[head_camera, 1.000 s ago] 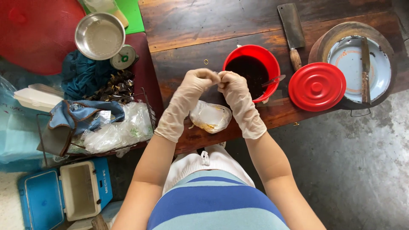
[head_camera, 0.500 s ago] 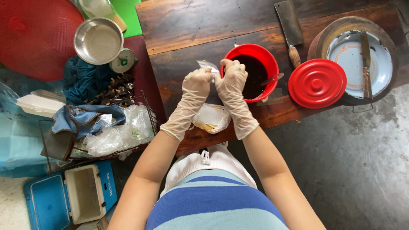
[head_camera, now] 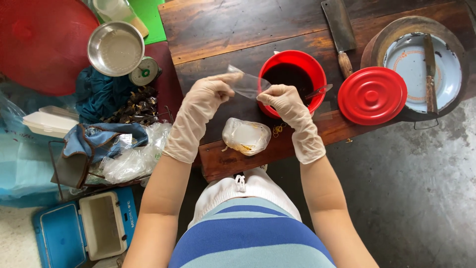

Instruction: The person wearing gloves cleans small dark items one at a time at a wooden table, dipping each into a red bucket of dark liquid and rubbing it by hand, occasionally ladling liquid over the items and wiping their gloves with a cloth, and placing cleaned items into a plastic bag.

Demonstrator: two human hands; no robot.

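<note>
Since half a second ago my hands have drawn apart, and the small clear plastic bag is now stretched between them. My left hand pinches one end, my right hand pinches the other, both gloved. The bag sits just above the rim of the red bucket, which holds dark liquid and a spoon. Its red lid lies beside it. Near the table edge, a tied bag of food rests. To my left, a steel bowl looks empty.
</note>
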